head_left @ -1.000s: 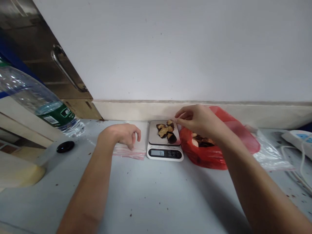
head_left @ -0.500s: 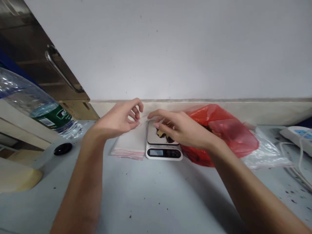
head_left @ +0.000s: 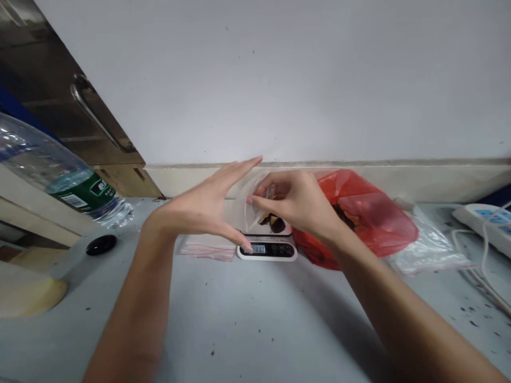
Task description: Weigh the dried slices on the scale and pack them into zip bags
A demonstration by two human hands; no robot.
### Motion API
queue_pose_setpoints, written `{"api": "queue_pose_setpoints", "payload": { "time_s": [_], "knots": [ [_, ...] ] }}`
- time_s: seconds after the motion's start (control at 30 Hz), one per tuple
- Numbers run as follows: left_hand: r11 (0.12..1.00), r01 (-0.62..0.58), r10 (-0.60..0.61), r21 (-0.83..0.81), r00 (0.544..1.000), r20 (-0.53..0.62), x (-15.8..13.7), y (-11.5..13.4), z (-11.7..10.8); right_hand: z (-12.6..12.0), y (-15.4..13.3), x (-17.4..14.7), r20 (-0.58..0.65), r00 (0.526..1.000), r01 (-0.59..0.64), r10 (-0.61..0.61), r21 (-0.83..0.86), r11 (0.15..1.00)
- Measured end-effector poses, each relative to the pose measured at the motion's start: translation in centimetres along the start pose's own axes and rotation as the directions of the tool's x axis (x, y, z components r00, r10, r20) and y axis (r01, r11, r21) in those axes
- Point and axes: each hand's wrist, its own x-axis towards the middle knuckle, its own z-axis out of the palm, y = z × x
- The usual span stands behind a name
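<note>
My right hand [head_left: 293, 199] pinches a clear zip bag [head_left: 249, 210] above the scale. Spread wide, my left hand [head_left: 207, 207] holds nothing; its thumb reaches over the corner of the scale's display and its fingers point at the bag. The white digital scale [head_left: 266, 258] bears several dark and yellowish dried pieces [head_left: 277, 224], partly hidden by the bag and my right hand. Under my left hand lies a stack of clear zip bags with red seams [head_left: 207, 250]. A red plastic bag [head_left: 371, 218] with brownish pieces inside rests beside my right wrist.
At the left stand a large water bottle [head_left: 80, 186] with a green label and a black round object [head_left: 101, 244]. Another clear bag [head_left: 433, 250] lies right of the red one, near a white power strip [head_left: 485, 218] with cables. A wall closes off the back.
My right hand now pinches a clear zip bag over the scale. My left hand has opened wide and moved right, its thumb now over the display's edge.
</note>
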Motion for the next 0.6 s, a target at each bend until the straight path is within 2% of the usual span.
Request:
{"api": "queue_pose_setpoints", "payload": {
  "time_s": [0.07, 0.2, 0.3, 0.37, 0.43, 0.5, 0.6],
  "knots": [
    [1.000, -0.003, 0.003, -0.014, 0.999, 0.043, 0.2, -0.2, 0.3, -0.2, 0.1, 0.0, 0.006, 1.000, -0.015, 0.014, 0.117, 0.993],
    [0.999, -0.012, 0.013, -0.045, 1.000, 0.022, 0.5, -0.4, 0.5, -0.7, 0.4, 0.3, 0.096, 0.995, -0.024, -0.006, 0.313, 0.949],
    [0.997, 0.002, 0.003, -0.079, 0.998, 0.058, 0.5, -0.5, 0.3, -0.9, 0.7, 0.5, 0.176, 0.984, -0.046, -0.016, 0.340, 0.939],
    [0.994, 0.009, 0.000, -0.107, 0.996, 0.086, 0.5, -0.4, 0.2, -0.9, 0.7, 0.7, 0.184, 0.982, -0.026, -0.041, 0.350, 0.936],
    [0.993, 0.003, 0.008, -0.120, 0.996, 0.088, 0.6, -0.4, 0.2, -0.8, 0.6, 0.9, 0.170, 0.983, 0.015, -0.074, 0.327, 0.945],
    [0.996, 0.012, -0.008, -0.087, 0.999, 0.052, 0.6, -0.5, 0.1, -0.8, 0.1, 1.1, 0.175, 0.983, 0.018, -0.058, 0.226, 0.974],
    [0.997, 0.074, -0.074, 0.027, 0.997, -0.008, 0.5, -0.9, -0.1, -1.0, -0.7, 1.3, 0.150, 0.983, -0.093, 0.102, -0.068, 0.993]
  ]
}}
